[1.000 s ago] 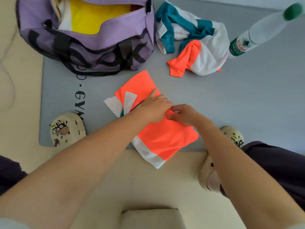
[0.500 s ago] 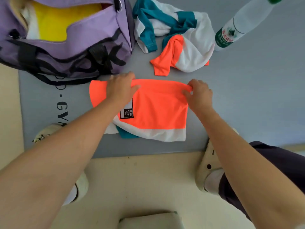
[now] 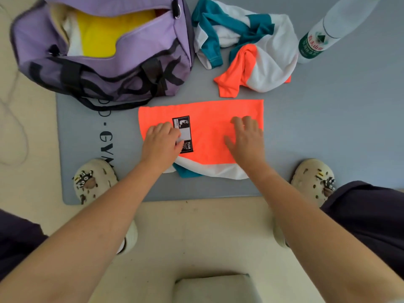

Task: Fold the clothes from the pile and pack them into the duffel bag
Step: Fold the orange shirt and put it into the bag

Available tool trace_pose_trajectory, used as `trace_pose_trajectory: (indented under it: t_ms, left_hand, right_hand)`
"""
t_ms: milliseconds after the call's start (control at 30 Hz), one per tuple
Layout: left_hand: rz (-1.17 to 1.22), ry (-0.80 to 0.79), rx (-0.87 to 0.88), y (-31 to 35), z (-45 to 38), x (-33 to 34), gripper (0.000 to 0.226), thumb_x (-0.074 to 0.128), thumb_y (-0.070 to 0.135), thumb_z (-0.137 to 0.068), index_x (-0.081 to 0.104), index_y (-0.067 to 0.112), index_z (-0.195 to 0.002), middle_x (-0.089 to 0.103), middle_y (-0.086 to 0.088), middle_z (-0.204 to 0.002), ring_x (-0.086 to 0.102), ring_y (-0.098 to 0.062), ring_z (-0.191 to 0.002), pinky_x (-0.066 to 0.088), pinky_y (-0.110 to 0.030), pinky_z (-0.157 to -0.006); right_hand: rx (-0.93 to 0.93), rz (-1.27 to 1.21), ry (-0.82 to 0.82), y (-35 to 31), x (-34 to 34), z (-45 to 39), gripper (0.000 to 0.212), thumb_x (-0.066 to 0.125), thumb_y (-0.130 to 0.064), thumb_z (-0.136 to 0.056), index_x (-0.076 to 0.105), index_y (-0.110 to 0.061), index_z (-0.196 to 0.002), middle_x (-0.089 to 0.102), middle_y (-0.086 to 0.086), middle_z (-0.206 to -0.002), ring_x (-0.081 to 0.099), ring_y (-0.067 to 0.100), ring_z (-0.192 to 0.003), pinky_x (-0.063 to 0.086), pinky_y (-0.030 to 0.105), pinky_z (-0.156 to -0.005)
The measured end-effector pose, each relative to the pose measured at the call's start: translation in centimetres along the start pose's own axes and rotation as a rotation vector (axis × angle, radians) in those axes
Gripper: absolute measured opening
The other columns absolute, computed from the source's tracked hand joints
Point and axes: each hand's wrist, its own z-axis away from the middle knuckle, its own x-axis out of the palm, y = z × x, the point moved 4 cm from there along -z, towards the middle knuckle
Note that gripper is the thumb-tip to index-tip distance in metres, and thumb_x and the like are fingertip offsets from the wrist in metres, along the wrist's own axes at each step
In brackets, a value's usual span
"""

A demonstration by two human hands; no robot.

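Head view is showing a grey mat (image 3: 328,127) lying on a pale floor, carrying everything in this task. At its far left corner the purple duffel bag (image 3: 131,68) is sitting with its top gaping, yellow and white fabric already showing inside. Just beside it, the remaining pile (image 3: 247,47) of teal, white and orange clothes is lying crumpled and unfolded, with a plastic bottle (image 3: 321,38) standing near its right edge. Nearer the person, the orange garment (image 3: 209,132) is lying flat in a wide rectangle, white hem and a teal scrap peeking out at its near edge. Compared with a second ago, when it was a narrow diagonal bundle pinched at its centre, and half a second ago, when both hands were gripping its far edge, it is now lying spread and squared. The left hand (image 3: 161,145) is resting on it beside the black label (image 3: 184,134), fingers relaxed; the right hand (image 3: 247,138) is pressing flat with fingers spread, holding nothing. Judged from this, smoothing is finishing, and a further fold looks needed before the garment goes into the bag.
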Motion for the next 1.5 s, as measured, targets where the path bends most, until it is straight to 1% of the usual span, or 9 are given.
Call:
trace_pose_trajectory:
  t_ms: [267, 433, 600, 733, 900, 1000, 1100, 1367, 1500]
  left_hand:
    - [0.035, -0.763, -0.367, -4.4, 3.4, 0.6, 0.053, 0.038, 0.057, -0.093, 0.067, 0.016, -0.079, 0.071, -0.003, -0.070, 0.068, -0.022, -0.063, 0.046, -0.027, -0.064]
    - [0.249, -0.273, -0.639, -7.6, 5.1, 0.4, 0.042, 0.055, 0.057, -0.088, 0.052, 0.015, -0.089, 0.062, -0.004, -0.088, 0.056, -0.025, -0.077, 0.037, -0.032, -0.061]
    - [0.653, -0.182, -0.727, -6.5, 5.1, 2.9, 0.029, 0.066, 0.040, -0.087, 0.058, 0.013, -0.094, 0.061, 0.001, -0.085, 0.056, -0.018, -0.073, 0.040, -0.031, -0.058]
    - [0.615, -0.010, -0.729, -7.9, 4.3, 2.4, 0.034, 0.051, 0.030, -0.098, 0.051, 0.010, -0.071, 0.048, 0.001, -0.063, 0.047, -0.023, -0.067, 0.028, -0.029, -0.049]
    - [0.580, 0.124, -0.821, -8.9, 4.0, 1.5, 0.032, 0.042, 0.034, -0.100, 0.050, 0.010, -0.080, 0.054, -0.005, -0.079, 0.048, -0.023, -0.071, 0.025, -0.033, -0.052]
    - [0.701, 0.119, -0.853, -7.8, 3.5, 1.7, 0.037, 0.053, 0.050, -0.092, 0.054, 0.014, -0.086, 0.055, 0.004, -0.076, 0.050, -0.016, -0.067, 0.033, -0.031, -0.057]
    - [0.699, 0.085, -0.888, -6.4, 4.6, 2.7, 0.046, 0.059, 0.058, -0.085, 0.044, 0.017, -0.071, 0.048, 0.005, -0.064, 0.044, -0.013, -0.056, 0.029, -0.031, -0.050]
    - [0.628, 0.019, -0.903, -4.2, 9.2, 5.4, 0.040, 0.055, 0.041, -0.092, 0.038, 0.016, -0.065, 0.046, 0.002, -0.062, 0.044, -0.022, -0.058, 0.023, -0.031, -0.048]
    - [0.546, 0.022, -0.858, -4.5, 8.9, 5.0, 0.028, 0.038, 0.033, -0.103, 0.038, 0.011, -0.086, 0.052, -0.008, -0.078, 0.049, -0.032, -0.073, 0.032, -0.037, -0.057]
  right_hand:
    - [-0.051, 0.065, -0.275, -2.3, 3.0, 1.4, 0.085, 0.067, -0.057, -0.079, 0.028, -0.032, -0.150, 0.017, 0.010, -0.159, 0.015, 0.032, -0.146, 0.029, 0.050, -0.111]
    - [-0.062, 0.069, -0.304, -2.3, 2.6, 1.2, 0.088, 0.069, -0.057, -0.077, 0.027, -0.030, -0.150, 0.016, 0.011, -0.159, 0.014, 0.033, -0.146, 0.029, 0.050, -0.110]
    - [-0.074, 0.130, -0.328, -2.1, 2.8, 2.0, 0.104, 0.075, -0.056, -0.071, 0.016, -0.034, -0.154, 0.006, 0.008, -0.163, 0.007, 0.030, -0.149, 0.025, 0.050, -0.113]
    - [-0.048, 0.139, -0.295, 0.0, 2.5, 2.8, 0.109, 0.079, -0.054, -0.067, 0.013, -0.039, -0.153, 0.008, 0.003, -0.163, 0.008, 0.029, -0.150, 0.023, 0.049, -0.114]
    - [0.158, -0.038, -0.108, 2.5, 1.4, 3.3, 0.096, 0.074, -0.058, -0.072, 0.032, -0.019, -0.149, 0.033, 0.014, -0.150, 0.032, 0.032, -0.138, 0.033, 0.048, -0.105]
    - [0.453, -0.139, 0.001, 4.7, 1.0, 4.5, 0.087, 0.072, -0.060, -0.074, 0.041, -0.008, -0.135, 0.048, 0.017, -0.128, 0.048, 0.037, -0.119, 0.041, 0.049, -0.093]
    - [0.693, -0.289, -0.122, 6.2, 2.0, 5.5, 0.064, 0.067, -0.062, -0.078, 0.049, -0.007, -0.105, 0.060, 0.014, -0.108, 0.059, 0.036, -0.103, 0.046, 0.047, -0.085]
    - [0.723, -0.291, -0.156, 6.1, 2.6, 7.1, 0.064, 0.051, -0.067, -0.087, 0.056, -0.005, -0.100, 0.065, 0.017, -0.101, 0.061, 0.037, -0.096, 0.039, 0.039, -0.070]
    - [0.683, -0.335, -0.126, 6.7, 2.7, 8.3, 0.050, 0.053, -0.057, -0.091, 0.052, -0.006, -0.093, 0.064, 0.015, -0.088, 0.060, 0.036, -0.085, 0.037, 0.038, -0.064]
